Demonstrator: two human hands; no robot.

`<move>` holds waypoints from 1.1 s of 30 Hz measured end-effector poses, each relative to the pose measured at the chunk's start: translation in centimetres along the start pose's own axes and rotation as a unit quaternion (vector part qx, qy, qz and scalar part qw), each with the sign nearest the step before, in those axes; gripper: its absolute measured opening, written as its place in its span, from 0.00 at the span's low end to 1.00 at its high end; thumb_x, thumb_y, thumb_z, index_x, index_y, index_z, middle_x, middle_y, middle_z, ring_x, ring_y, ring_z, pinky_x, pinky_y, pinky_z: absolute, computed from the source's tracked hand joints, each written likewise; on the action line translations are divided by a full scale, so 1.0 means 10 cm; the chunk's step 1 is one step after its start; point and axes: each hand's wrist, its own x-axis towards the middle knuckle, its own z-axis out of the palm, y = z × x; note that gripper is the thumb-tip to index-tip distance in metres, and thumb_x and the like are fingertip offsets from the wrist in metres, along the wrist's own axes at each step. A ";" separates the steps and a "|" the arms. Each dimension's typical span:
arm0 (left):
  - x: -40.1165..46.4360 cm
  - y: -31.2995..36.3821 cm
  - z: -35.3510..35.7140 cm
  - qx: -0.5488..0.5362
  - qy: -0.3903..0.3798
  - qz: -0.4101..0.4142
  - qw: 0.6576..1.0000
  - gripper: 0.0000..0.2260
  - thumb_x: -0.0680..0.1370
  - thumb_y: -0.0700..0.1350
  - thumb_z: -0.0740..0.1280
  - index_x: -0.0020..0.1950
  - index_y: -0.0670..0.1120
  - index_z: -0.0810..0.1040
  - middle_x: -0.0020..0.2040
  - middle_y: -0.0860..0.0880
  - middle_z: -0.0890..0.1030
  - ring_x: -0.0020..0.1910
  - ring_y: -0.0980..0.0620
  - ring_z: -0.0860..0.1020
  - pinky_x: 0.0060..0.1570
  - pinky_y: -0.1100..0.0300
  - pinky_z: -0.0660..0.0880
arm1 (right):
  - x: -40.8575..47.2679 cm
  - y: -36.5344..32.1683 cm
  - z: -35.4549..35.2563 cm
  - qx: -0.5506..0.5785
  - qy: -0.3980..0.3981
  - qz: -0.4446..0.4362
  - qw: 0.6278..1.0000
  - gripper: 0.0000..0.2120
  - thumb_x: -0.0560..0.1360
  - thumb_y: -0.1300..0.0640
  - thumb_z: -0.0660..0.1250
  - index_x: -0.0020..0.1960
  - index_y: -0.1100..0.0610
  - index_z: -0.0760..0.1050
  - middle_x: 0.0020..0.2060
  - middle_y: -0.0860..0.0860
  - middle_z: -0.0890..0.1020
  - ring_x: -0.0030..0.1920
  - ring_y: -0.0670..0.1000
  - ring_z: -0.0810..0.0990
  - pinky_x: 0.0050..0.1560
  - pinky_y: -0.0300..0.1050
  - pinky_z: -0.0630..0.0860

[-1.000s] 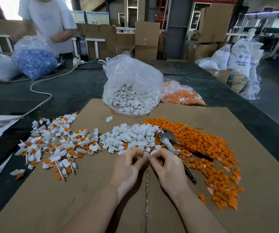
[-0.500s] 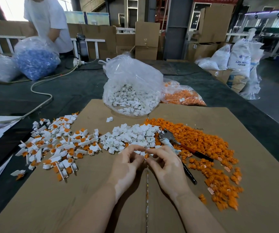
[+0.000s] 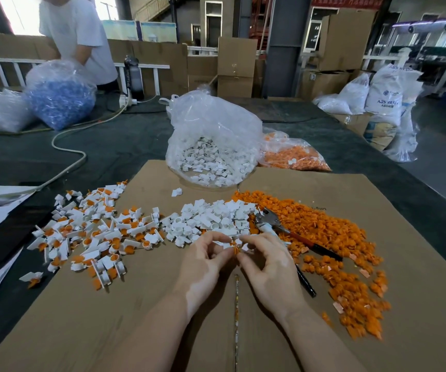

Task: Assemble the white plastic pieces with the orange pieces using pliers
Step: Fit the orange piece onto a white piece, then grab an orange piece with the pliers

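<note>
Head view of a bench (image 3: 136, 146) covered in dark material, with a flat sheet of brown cardboard (image 3: 109, 318) laid over its near part. Both hands meet at the centre of the cardboard: the left hand (image 3: 203, 267) pinches a small white plastic piece (image 3: 226, 245) between thumb and curled fingers (image 3: 218, 237), and the right hand (image 3: 270, 269) pinches a small orange piece (image 3: 236, 249) at its fingertips, the two parts touching between the hands. Just beyond the hands lies a loose heap of white pieces (image 3: 211, 218); to its right spreads a wide heap of orange pieces (image 3: 332, 232) that runs down the right side of the cardboard. The pliers (image 3: 283, 229) lie on the orange heap just beyond the right hand, jaws toward the white heap, with their red and black handles pointing right and toward the viewer. To the left, assembled white-and-orange parts (image 3: 93, 232) are scattered across the cardboard edge. At the far edge of the cardboard stands an open clear bag of white pieces (image 3: 211, 146), with a clear bag of orange pieces (image 3: 294, 157) beside it on the right. Farther left on the bench are a bag of blue parts (image 3: 60, 100) and a pale cable (image 3: 69, 149); a person in a white shirt (image 3: 79, 36) stands behind the bag of blue parts.
</note>
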 end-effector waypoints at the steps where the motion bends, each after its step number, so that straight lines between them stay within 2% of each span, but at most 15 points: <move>1: 0.00 0.01 0.00 -0.016 -0.003 -0.009 1.000 0.05 0.75 0.35 0.67 0.49 0.42 0.76 0.29 0.46 0.70 0.31 0.51 0.72 0.35 0.64 0.70 | 0.02 0.00 -0.03 -0.037 0.027 0.004 0.999 0.12 0.72 0.59 0.71 0.55 0.55 0.79 0.47 0.48 0.79 0.52 0.47 0.75 0.55 0.45 0.71; 3: 0.01 0.02 -0.01 -0.049 -0.010 -0.024 0.998 0.05 0.75 0.34 0.66 0.50 0.40 0.76 0.30 0.45 0.71 0.30 0.54 0.77 0.33 0.67 0.73 | 0.08 0.02 -0.12 -0.126 0.092 0.037 0.987 0.14 0.73 0.56 0.70 0.58 0.56 0.78 0.51 0.52 0.79 0.56 0.52 0.75 0.58 0.49 0.66; 4: 0.01 0.02 -0.01 -0.053 -0.013 -0.029 0.998 0.05 0.76 0.34 0.66 0.50 0.40 0.76 0.30 0.45 0.71 0.29 0.57 0.77 0.31 0.69 0.73 | 0.13 0.03 -0.18 -0.168 0.097 0.080 0.978 0.16 0.75 0.53 0.67 0.61 0.56 0.76 0.55 0.53 0.78 0.58 0.54 0.73 0.58 0.50 0.64; 5: 0.01 0.03 -0.02 -0.051 -0.014 -0.032 0.998 0.05 0.76 0.34 0.66 0.50 0.40 0.76 0.31 0.44 0.72 0.28 0.58 0.77 0.30 0.70 0.73 | 0.18 0.05 -0.24 -0.212 0.071 0.138 0.965 0.19 0.77 0.48 0.63 0.64 0.55 0.72 0.59 0.54 0.75 0.62 0.54 0.70 0.60 0.50 0.62; 7: 0.03 0.02 -0.02 -0.052 -0.007 -0.036 0.998 0.04 0.76 0.36 0.66 0.49 0.42 0.76 0.32 0.44 0.74 0.27 0.60 0.75 0.29 0.71 0.71 | 0.29 0.10 -0.35 -0.291 -0.036 0.241 0.925 0.23 0.76 0.41 0.58 0.66 0.53 0.68 0.66 0.54 0.68 0.66 0.55 0.63 0.66 0.54 0.58; 9: 0.04 0.01 -0.02 -0.053 0.004 -0.044 0.998 0.04 0.76 0.37 0.67 0.49 0.44 0.76 0.32 0.47 0.76 0.28 0.60 0.76 0.30 0.71 0.71 | 0.35 0.14 -0.42 -0.331 -0.139 0.283 0.890 0.24 0.74 0.40 0.59 0.65 0.52 0.66 0.68 0.55 0.62 0.69 0.56 0.59 0.69 0.57 0.54; 12: 0.05 0.02 -0.03 -0.055 0.013 -0.056 0.997 0.04 0.76 0.38 0.67 0.49 0.45 0.77 0.31 0.49 0.78 0.29 0.60 0.77 0.30 0.71 0.71 | 0.37 0.15 -0.43 -0.365 -0.177 0.276 0.871 0.27 0.72 0.38 0.61 0.65 0.52 0.66 0.68 0.55 0.61 0.68 0.57 0.58 0.68 0.57 0.54; 17: 0.07 0.09 -0.03 -0.100 0.037 -0.082 0.991 0.05 0.76 0.36 0.66 0.50 0.44 0.77 0.31 0.48 0.79 0.29 0.57 0.77 0.28 0.69 0.73 | 0.34 0.09 -0.43 -0.412 -0.130 0.197 0.880 0.22 0.75 0.40 0.58 0.60 0.54 0.68 0.61 0.54 0.69 0.62 0.55 0.66 0.61 0.51 0.64; 20: 0.09 0.16 -0.03 -0.152 0.039 -0.096 0.983 0.06 0.76 0.34 0.65 0.51 0.41 0.76 0.31 0.47 0.78 0.29 0.53 0.74 0.29 0.66 0.73 | 0.37 -0.02 -0.44 -0.334 -0.132 0.171 0.918 0.16 0.77 0.43 0.56 0.54 0.55 0.67 0.54 0.53 0.73 0.56 0.54 0.71 0.52 0.47 0.69; 23: 0.08 0.24 -0.01 -0.204 0.047 -0.100 0.973 0.06 0.76 0.32 0.65 0.51 0.39 0.75 0.32 0.44 0.76 0.25 0.54 0.72 0.26 0.66 0.72 | 0.42 -0.17 -0.45 -0.192 -0.191 0.194 0.943 0.16 0.78 0.43 0.55 0.49 0.56 0.70 0.46 0.53 0.76 0.47 0.54 0.75 0.42 0.46 0.70; 25: 0.09 0.30 -0.01 -0.220 0.047 -0.098 0.970 0.05 0.76 0.32 0.64 0.50 0.39 0.74 0.32 0.44 0.76 0.23 0.56 0.73 0.23 0.67 0.72 | 0.44 -0.25 -0.44 -0.114 -0.235 0.208 0.943 0.18 0.77 0.43 0.56 0.48 0.57 0.74 0.43 0.53 0.78 0.43 0.54 0.77 0.41 0.47 0.70; 27: 0.10 0.35 -0.02 -0.229 0.041 -0.099 0.968 0.05 0.76 0.32 0.63 0.50 0.39 0.75 0.31 0.44 0.77 0.23 0.56 0.74 0.22 0.66 0.72 | 0.42 -0.31 -0.43 -0.067 -0.261 0.213 0.939 0.18 0.77 0.45 0.57 0.45 0.59 0.75 0.38 0.53 0.77 0.36 0.52 0.74 0.37 0.46 0.67; 30: 0.13 0.37 -0.06 -0.218 0.047 -0.101 0.970 0.06 0.76 0.33 0.64 0.51 0.40 0.75 0.33 0.45 0.77 0.25 0.55 0.75 0.25 0.64 0.75 | 0.40 -0.37 -0.44 -0.001 -0.279 0.232 0.932 0.14 0.77 0.49 0.59 0.38 0.57 0.69 0.28 0.50 0.67 0.28 0.49 0.65 0.31 0.43 0.60; 33: 0.16 0.35 -0.08 -0.193 0.055 -0.099 0.975 0.06 0.76 0.35 0.65 0.52 0.42 0.75 0.35 0.44 0.77 0.31 0.52 0.76 0.29 0.61 0.76 | 0.38 -0.37 -0.44 0.041 -0.292 0.248 0.923 0.13 0.76 0.50 0.59 0.36 0.56 0.67 0.26 0.50 0.66 0.26 0.48 0.64 0.31 0.44 0.59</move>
